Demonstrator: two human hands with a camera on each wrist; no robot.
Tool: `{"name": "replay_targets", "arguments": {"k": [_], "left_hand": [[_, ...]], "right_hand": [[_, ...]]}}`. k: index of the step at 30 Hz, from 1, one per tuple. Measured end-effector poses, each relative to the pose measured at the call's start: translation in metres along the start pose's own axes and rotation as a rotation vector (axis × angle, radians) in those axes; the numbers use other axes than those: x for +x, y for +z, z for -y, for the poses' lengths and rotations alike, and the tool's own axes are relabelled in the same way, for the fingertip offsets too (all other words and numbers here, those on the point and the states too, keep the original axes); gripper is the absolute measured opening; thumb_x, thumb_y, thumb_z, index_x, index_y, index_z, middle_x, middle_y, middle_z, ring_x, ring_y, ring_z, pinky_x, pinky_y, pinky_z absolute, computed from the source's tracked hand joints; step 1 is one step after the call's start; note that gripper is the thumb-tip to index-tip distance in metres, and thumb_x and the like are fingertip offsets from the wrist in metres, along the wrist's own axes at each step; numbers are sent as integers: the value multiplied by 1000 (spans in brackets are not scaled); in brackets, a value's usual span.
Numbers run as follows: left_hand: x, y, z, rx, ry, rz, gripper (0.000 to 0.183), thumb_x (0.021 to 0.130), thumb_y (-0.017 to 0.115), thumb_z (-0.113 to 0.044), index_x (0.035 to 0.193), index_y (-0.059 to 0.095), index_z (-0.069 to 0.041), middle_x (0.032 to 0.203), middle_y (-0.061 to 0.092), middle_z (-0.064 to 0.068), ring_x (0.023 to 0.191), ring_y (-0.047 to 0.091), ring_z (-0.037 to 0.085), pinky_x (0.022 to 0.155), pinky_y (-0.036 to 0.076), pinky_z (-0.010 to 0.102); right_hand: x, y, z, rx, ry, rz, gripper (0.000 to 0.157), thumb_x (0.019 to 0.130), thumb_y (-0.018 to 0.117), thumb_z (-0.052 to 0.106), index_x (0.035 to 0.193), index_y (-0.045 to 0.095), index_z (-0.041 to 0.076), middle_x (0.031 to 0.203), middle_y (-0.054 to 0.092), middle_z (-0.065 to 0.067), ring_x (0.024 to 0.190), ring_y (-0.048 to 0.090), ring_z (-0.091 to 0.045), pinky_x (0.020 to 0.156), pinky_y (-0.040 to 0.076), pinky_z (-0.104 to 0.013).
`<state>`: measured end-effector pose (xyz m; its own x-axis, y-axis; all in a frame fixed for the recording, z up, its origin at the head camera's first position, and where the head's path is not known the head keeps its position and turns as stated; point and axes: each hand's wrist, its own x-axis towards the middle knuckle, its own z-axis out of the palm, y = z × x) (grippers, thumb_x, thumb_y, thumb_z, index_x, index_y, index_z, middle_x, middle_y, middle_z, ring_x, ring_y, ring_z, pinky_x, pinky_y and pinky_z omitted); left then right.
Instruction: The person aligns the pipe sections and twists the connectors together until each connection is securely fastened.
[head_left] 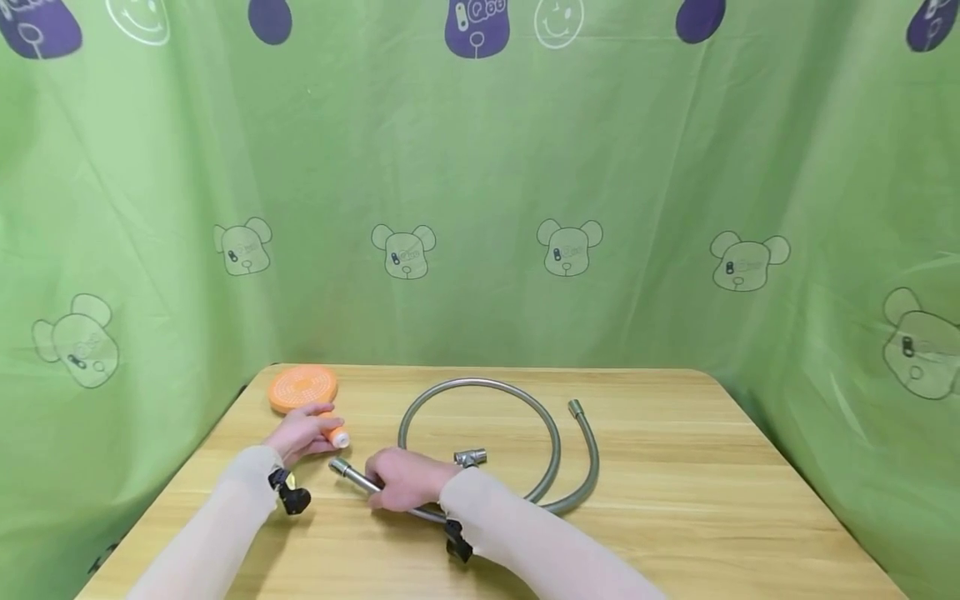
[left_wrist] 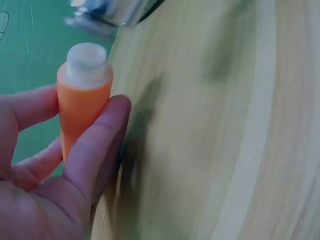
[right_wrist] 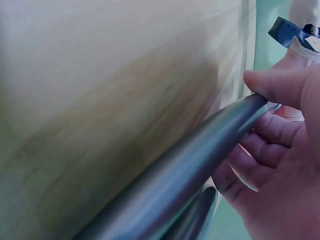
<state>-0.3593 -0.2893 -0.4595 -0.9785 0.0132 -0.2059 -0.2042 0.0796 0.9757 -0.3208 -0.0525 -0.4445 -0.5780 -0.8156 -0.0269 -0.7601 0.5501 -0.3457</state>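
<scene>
An orange shower head [head_left: 302, 388] lies at the far left of the table, its round perforated face up. My left hand [head_left: 302, 433] grips its handle, and the white threaded end [left_wrist: 87, 60] sticks out beyond the fingers. With thumb and fingers my right hand [head_left: 411, 479] pinches a grey metal shower hose [head_left: 553, 433] near one end. That end's metal nut [head_left: 339, 466] points toward the handle's white end, a small gap apart. In the right wrist view the hose [right_wrist: 185, 165] runs down from the fingers; its tip is mostly hidden.
The hose loops across the middle of the wooden table [head_left: 675, 467], its other end fitting [head_left: 575, 407] lying to the right. A chrome T-shaped fitting [head_left: 471, 457] sits inside the loop, partly behind the right forearm. Green curtains [head_left: 480, 317] surround the table's back and sides.
</scene>
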Motion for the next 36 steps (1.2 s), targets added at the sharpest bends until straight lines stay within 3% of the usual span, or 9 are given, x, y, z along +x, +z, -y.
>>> {"name": "replay_targets", "arguments": {"k": [13, 25, 36], "left_hand": [[-7, -3, 5, -30, 18, -56, 73, 99, 61, -7, 155, 18, 10, 126, 56, 31, 84, 68, 17, 83, 61, 34], [-11, -8, 1, -5, 40, -86, 73, 98, 63, -7, 155, 20, 7, 115, 62, 21, 86, 69, 16, 86, 60, 35], [-13, -8, -2, 17, 65, -94, 71, 98, 63, -7, 155, 23, 6, 107, 65, 14, 79, 68, 13, 78, 61, 30]], "right_hand": [[-6, 1, 7, 128, 58, -23, 16, 87, 77, 17, 98, 67, 11, 85, 63, 8, 72, 54, -1, 66, 47, -15], [-7, 0, 5, 244, 78, -58, 36, 85, 77, 11, 120, 65, 8, 85, 61, 8, 70, 54, -2, 65, 47, -16], [-1, -1, -1, 349, 103, -113, 48, 81, 74, 3, 127, 62, 8, 83, 60, 5, 69, 54, -6, 63, 47, -19]]}}
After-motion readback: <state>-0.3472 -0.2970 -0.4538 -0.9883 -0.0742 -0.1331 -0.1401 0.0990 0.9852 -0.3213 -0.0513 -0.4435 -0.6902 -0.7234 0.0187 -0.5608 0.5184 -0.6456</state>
